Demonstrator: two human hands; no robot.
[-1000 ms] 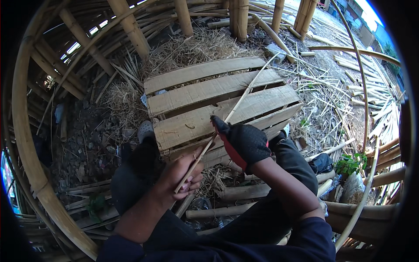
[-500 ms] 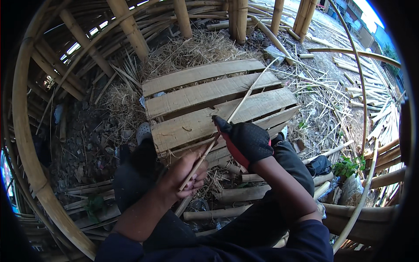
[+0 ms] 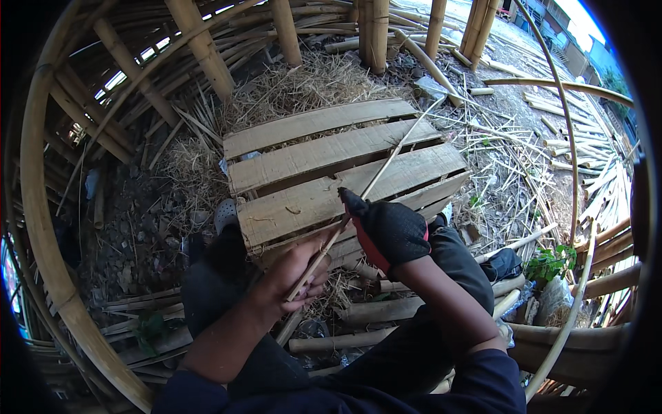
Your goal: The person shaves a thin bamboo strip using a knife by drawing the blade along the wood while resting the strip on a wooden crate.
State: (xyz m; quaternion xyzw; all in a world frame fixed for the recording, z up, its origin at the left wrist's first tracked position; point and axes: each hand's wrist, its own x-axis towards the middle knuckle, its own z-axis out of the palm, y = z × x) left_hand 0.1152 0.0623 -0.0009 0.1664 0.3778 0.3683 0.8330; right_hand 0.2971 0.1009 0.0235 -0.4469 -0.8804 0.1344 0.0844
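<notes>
Head view: one long, thin bamboo strip [image 3: 381, 171] is held in both hands, running from seven o'clock up to between one and two o'clock. Left hand [image 3: 293, 272], bare, at seven o'clock — grip clamped on the strip near its lower end, fingers curled round it. Right hand [image 3: 393, 233], in a black and red glove, near four o'clock; grip clamped on the strip farther up. The strip's upper stretch passes over a slatted wooden crate [image 3: 303, 196]; contact with the slats cannot be determined. Dry straw [image 3: 303, 90] lies heaped between eleven and twelve o'clock, beyond the crate. A green plant [image 3: 554, 261] is noted between three and four o'clock.
</notes>
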